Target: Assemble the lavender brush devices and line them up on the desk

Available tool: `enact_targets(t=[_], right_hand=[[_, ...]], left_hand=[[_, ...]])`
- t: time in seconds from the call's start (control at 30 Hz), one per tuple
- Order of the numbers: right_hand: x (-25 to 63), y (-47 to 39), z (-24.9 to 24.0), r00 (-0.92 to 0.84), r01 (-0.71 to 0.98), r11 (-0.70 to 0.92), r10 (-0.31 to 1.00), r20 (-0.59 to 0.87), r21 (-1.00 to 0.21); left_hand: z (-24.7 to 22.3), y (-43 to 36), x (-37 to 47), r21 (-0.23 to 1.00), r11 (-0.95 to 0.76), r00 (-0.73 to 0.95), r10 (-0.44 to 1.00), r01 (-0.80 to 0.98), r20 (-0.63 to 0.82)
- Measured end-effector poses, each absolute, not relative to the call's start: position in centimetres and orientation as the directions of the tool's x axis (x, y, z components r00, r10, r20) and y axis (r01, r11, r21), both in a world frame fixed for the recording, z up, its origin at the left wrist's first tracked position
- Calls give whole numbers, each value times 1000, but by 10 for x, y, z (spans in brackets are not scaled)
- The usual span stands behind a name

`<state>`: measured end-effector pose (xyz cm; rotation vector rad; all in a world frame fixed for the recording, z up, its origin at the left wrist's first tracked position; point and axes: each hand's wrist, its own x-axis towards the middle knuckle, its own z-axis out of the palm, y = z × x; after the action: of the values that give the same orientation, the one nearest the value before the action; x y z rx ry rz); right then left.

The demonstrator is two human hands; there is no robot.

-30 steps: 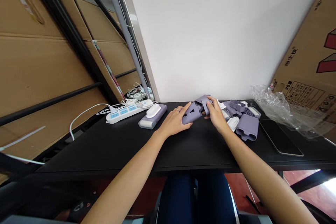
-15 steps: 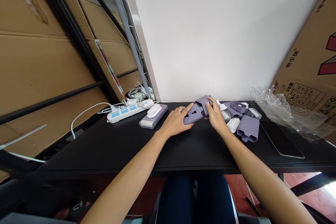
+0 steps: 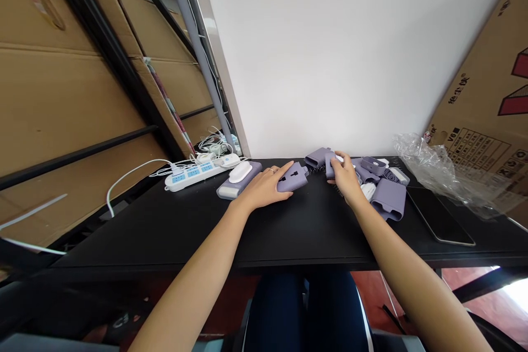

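Observation:
On the black table (image 3: pixel 289 236), my left hand (image 3: pixel 264 188) grips a purple piece with dark cut-out slots (image 3: pixel 293 177), thumb and fingers on its sides. To the right, my right hand (image 3: pixel 344 174) is closed on a small purple piece (image 3: pixel 330 166). Between and behind the hands lies a purple sleeve (image 3: pixel 317 158). Left of my left hand rests a purple block (image 3: pixel 251 174) with a white oval item (image 3: pixel 240 172) on top. Beside my right hand is a pile with a purple case (image 3: pixel 373 165), a coiled cord (image 3: pixel 390 176) and an open-ended purple sleeve (image 3: pixel 389 198).
A white power strip (image 3: pixel 193 174) with cables lies at the left. At the right are a dark phone (image 3: pixel 439 214), crumpled clear plastic (image 3: pixel 449 173) and a large cardboard box (image 3: pixel 487 121). A white wall (image 3: pixel 330 55) stands behind the table.
My hands have moved apart, the left one shifting left with the slotted piece. The pieces that were together between them are now separate, and a purple sleeve lies at the back.

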<state>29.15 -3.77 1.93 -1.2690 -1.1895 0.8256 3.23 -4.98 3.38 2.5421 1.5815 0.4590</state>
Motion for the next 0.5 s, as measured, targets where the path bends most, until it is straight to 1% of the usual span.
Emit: enact_targets(t=[0.17,0.23,0.3,0.37,0.4,0.43,0.5], right_hand=[[310,-35,30,437,81,200,873,215,-976],[315,-34,33,459,88,178,866,198,-980],[315,-34,32,411,124,116,898,158,-985],[311,-36,29,323,230,57,937,131,-972],[307,-37,27,281,313,48,949,141,-948],[303,-38,25,246,408,53,955,166,-911],[294,-43,22,183,594,84,954,236,-800]], left_hand=[[37,-48,22,242,-459,418,886,855,201],[38,-46,19,235,-420,371,901,877,226],[38,-44,19,256,-341,267,921,905,282],[37,-42,20,331,-270,145,923,904,356],[37,-41,21,384,-247,88,918,890,386],[36,-40,22,441,-232,40,914,867,404],[32,-37,25,562,-219,-38,911,798,410]])
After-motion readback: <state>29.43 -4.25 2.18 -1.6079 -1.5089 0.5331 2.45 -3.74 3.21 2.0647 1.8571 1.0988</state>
